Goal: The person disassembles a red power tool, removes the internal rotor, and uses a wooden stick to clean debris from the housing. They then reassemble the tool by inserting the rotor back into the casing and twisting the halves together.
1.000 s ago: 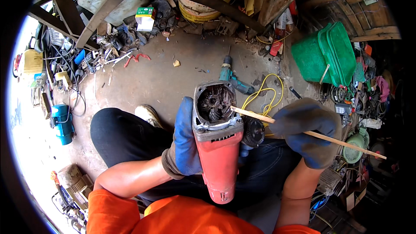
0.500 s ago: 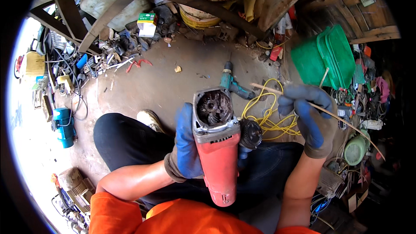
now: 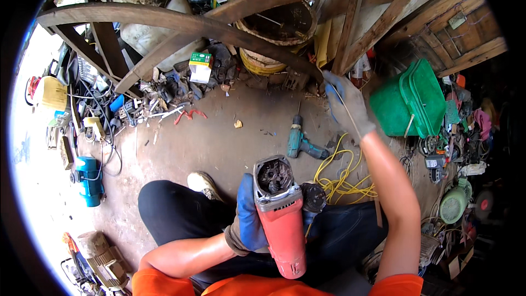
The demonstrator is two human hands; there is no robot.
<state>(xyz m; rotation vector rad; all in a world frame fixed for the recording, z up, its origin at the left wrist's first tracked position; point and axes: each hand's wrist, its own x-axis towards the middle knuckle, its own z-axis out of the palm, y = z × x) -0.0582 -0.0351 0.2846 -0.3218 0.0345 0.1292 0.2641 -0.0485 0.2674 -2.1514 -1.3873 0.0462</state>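
Observation:
My left hand point(image 3: 251, 216) is wrapped round the red housing of a power tool point(image 3: 282, 235), held upright over my lap. Its metal front end stands uncovered, showing a dark, greasy inside. Against its right side sits a round, black, greasy gear part point(image 3: 313, 197); how it is held there is hidden. My right hand point(image 3: 349, 108), in a grey and blue glove, is stretched far forward beside the green bucket point(image 3: 386, 112). Its fingers are closed on a thin wooden stick point(image 3: 342, 97). Below that hand, a teal cordless drill point(image 3: 300, 141) lies on the floor.
A tangled yellow cord point(image 3: 342, 183) lies beside my right knee. Curved wooden beams point(image 3: 159, 15) cross in front of a grimy bucket point(image 3: 255, 60). Piled scrap and tool parts line both sides. A blue motor point(image 3: 89, 181) stands at the left.
My right hand has swung forward and left with the stick, from beside the power tool to near the wooden frame. The view has shifted; my left hand still holds the tool.

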